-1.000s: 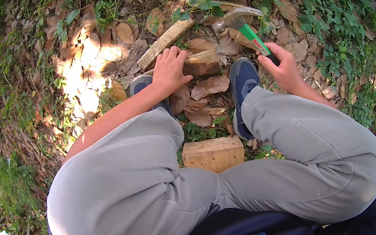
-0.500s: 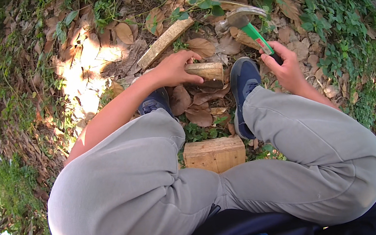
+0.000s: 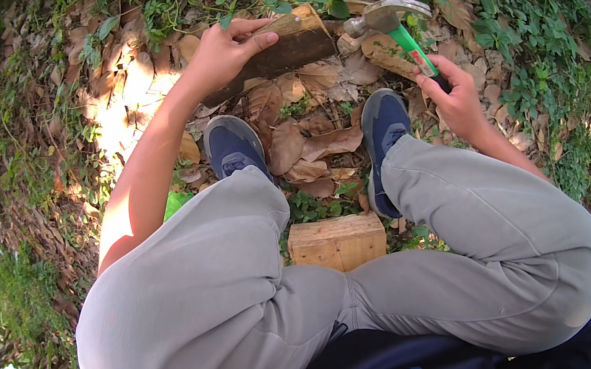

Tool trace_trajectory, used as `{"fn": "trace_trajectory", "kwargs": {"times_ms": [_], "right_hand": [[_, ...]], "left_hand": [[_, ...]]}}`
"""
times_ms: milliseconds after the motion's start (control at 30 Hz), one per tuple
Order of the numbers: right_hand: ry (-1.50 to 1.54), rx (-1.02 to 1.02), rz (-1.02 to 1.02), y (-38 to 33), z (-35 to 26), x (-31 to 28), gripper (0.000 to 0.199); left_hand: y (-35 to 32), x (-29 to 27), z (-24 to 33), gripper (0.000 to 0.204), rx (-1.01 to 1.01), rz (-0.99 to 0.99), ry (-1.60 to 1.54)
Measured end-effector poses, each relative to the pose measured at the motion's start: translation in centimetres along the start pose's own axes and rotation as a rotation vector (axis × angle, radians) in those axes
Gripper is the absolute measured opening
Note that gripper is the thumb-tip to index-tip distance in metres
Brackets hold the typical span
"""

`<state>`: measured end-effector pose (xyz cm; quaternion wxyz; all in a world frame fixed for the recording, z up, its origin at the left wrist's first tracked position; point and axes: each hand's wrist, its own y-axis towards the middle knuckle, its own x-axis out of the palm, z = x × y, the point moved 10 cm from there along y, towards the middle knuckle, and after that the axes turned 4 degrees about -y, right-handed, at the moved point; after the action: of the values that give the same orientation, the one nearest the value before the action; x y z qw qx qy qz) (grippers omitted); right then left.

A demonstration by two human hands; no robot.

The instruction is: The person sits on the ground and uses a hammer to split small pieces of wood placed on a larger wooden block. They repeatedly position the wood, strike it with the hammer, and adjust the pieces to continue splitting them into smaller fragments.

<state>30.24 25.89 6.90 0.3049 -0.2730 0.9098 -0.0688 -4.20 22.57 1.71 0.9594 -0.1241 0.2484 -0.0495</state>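
Observation:
My left hand (image 3: 228, 48) grips a thick piece of wood (image 3: 290, 49) beyond my left shoe, fingers over its top and thumb on the near side. The wood's dark, bark-like side faces me, and a small shiny spot shows on its pale upper face. My right hand (image 3: 455, 96) is closed round the black grip of a claw hammer (image 3: 406, 43) with a green shaft. Its metal head is raised to the right of the wood, apart from it, the round striking face pointing left.
A smaller length of wood (image 3: 389, 56) lies on the leaves under the hammer. Between my thighs stands a squared wooden block (image 3: 337, 244). My shoes (image 3: 234, 145) rest on leaf-strewn ground, with green vines (image 3: 529, 58) at the right.
My left hand has lifted the wood from between my shoes, moving it away from me and tipping its dark side toward me. The hammer has shifted slightly to the right.

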Motion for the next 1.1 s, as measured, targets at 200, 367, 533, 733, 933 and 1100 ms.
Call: {"fn": "trace_trajectory", "kwargs": {"times_ms": [200,367,533,733,933,1100], "right_hand": [[-0.041,0.044,-0.080,-0.1,-0.2,1.0,0.023],[-0.002,-0.067,-0.073,0.2,-0.6,2.0,0.024],[0.024,0.067,-0.138,0.2,0.7,2.6,0.022],[0.029,0.101,-0.133,0.4,0.2,2.7,0.020],[-0.079,0.029,-0.149,0.8,-0.2,2.9,0.022],[-0.306,-0.146,-0.151,0.9,-0.7,3.2,0.030]], "left_hand": [[-1.3,0.5,-4.3,0.055,-0.291,0.000,0.159],[-2.1,1.8,-2.2,0.043,0.176,0.294,0.422],[-0.9,2.9,-2.6,0.049,0.073,0.145,0.325],[-1.0,4.3,-2.0,0.049,0.088,0.211,0.480],[-1.3,4.7,-2.5,0.048,-0.024,0.211,0.397],[-1.0,4.7,-3.1,0.048,0.002,0.174,0.242]]}}
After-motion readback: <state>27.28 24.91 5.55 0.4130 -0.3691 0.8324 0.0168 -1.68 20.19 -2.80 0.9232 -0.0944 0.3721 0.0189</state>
